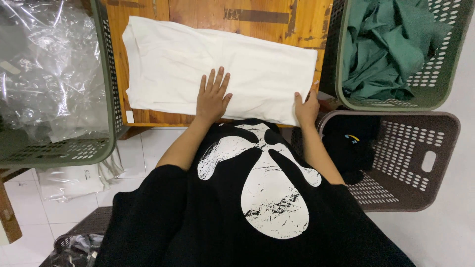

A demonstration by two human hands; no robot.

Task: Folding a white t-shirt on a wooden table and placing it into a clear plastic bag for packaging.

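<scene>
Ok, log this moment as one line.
left hand flat on folded white garment | right hand grips its near corner | wooden table

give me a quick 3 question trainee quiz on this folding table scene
1. True or false: the left hand lies flat with fingers spread on the white folded garment.
2. Multiple choice: what fills the green basket at upper right? A) clear plastic bags B) dark green cloth C) white shirts
3. Fill in: the right hand grips the garment at its ____ corner, nearest the brown basket.

Key
1. True.
2. B: dark green cloth; the clear plastic bags sit in the other basket, on the left.
3. Near right corner, at the edge of the wooden table.
</scene>
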